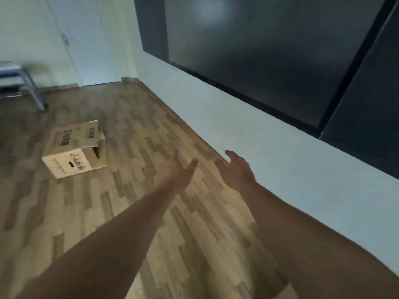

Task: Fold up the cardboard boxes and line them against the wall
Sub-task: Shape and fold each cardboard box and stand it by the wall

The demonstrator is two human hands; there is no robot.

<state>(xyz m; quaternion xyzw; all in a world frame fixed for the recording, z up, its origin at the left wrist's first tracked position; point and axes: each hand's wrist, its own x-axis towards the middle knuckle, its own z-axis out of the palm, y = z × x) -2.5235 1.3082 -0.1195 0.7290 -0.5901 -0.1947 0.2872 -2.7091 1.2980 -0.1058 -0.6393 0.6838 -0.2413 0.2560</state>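
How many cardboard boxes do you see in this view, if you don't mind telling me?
1. The cardboard box sits on the wooden floor at left, out from the wall, ahead of both empty hands. Others may lie outside the frame.

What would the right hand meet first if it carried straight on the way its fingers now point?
Probably the pale wall near where it meets the wooden floor; the right hand is open and empty. Depth is hard to judge from this one view.

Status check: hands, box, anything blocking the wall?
Left hand, right hand open, empty. Cardboard box on floor, unfolded, away from wall. Nothing in the way.
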